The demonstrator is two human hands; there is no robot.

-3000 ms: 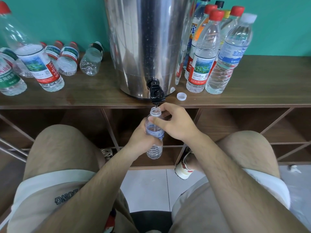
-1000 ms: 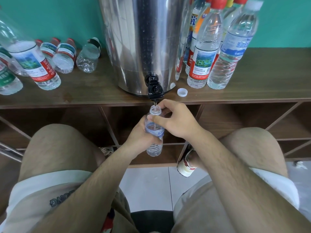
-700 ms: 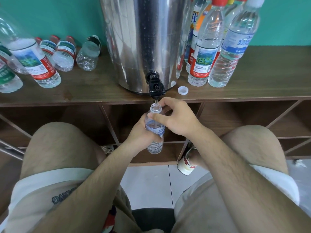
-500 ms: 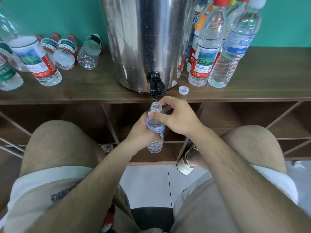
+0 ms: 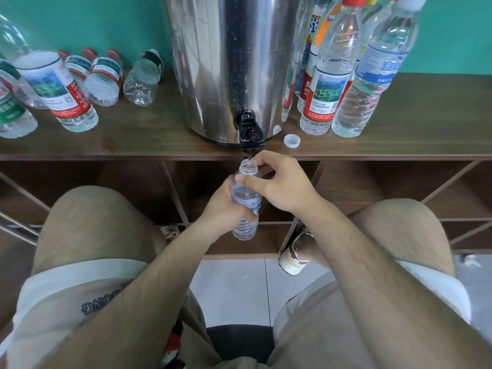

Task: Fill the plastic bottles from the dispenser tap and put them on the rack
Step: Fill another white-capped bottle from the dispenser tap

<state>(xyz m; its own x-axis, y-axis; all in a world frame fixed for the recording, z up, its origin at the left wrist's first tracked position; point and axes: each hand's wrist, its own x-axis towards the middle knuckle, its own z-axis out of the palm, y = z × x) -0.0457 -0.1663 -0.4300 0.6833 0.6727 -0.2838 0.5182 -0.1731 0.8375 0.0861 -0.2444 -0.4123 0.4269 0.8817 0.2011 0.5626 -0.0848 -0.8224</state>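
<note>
Left hand [image 5: 222,206] and right hand [image 5: 279,187] are still gripping the clear plastic bottle [image 5: 245,227], filling at six o'clock of the black tap [image 5: 249,131].

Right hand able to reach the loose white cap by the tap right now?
Probably yes: the white cap lies just beyond the right hand, nothing between. That hand grips the bottle, though, so the left hand must hold it alone.

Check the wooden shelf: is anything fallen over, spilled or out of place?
Several bottles left of the dispenser lie on their sides. A loose white cap lies beside the tap. No spill shows.
</note>
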